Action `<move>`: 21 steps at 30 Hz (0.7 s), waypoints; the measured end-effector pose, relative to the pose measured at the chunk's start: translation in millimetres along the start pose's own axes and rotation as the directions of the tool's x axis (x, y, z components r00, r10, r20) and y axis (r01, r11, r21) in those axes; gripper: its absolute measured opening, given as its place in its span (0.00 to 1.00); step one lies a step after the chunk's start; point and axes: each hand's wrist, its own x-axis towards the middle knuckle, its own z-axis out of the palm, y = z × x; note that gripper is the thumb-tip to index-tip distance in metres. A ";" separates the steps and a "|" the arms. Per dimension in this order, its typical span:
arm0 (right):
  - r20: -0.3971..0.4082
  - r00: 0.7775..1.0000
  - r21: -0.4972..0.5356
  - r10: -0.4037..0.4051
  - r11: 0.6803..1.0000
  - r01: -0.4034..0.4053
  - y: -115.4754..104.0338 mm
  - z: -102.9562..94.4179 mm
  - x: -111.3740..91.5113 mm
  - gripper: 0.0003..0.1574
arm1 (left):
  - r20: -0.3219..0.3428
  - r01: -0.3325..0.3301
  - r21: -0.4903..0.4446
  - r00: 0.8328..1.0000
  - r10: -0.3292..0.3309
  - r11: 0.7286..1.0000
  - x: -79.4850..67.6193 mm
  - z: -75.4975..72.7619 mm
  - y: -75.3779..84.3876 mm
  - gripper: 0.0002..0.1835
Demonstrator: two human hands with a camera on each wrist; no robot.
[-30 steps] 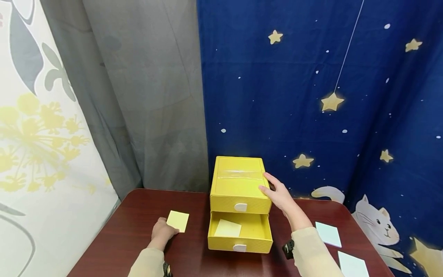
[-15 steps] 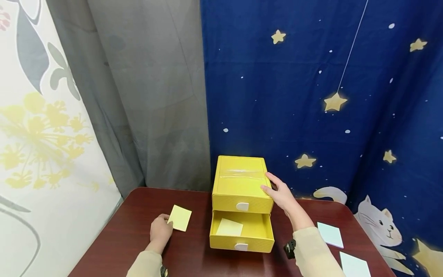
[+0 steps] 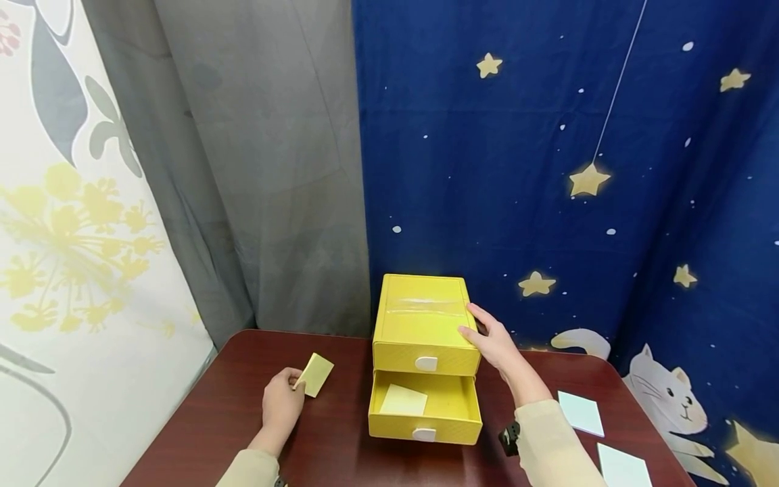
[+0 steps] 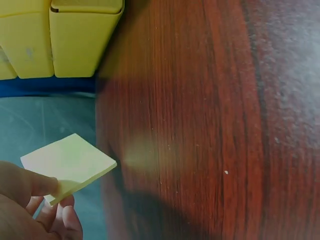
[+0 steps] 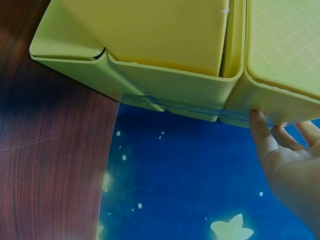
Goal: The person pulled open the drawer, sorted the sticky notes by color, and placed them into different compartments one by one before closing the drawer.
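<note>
To the left of the yellow drawer box (image 3: pixel 420 328), my left hand (image 3: pixel 282 406) pinches a pale-yellow note pad (image 3: pixel 318 375), tilted and apparently clear of the table (image 3: pixel 335 446). My right hand (image 3: pixel 496 346) rests, fingers spread, on the box's right edge, presumably steadying it. I judge the step in hand as pick-up. The next move, likely rightward to the box's open lower drawer (image 3: pixel 392 426), calls for a firm pinch and levelling the pad.

Bright, even light is filling the head view; tape (image 3: pixel 424 306) is glinting. The wrist views are looking dimmer, glare whitening the bench (image 4: pixel 210 110), shadow darkening it near the pad (image 4: pixel 70 162).
</note>
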 end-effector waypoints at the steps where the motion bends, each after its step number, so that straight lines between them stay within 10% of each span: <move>1: -0.001 1.000 0.000 0.001 1.000 -0.001 -0.1 -0.1 0.1 0.43 | -0.009 -0.012 -0.001 1.000 0.012 1.000 -0.5 -0.4 0.4 0.08; 21: -0.001 1.000 -0.001 0.003 1.000 -0.003 2.3 0.1 1.4 0.43 | -0.257 -0.294 0.025 0.922 0.291 0.955 -17.3 -9.2 24.6 0.10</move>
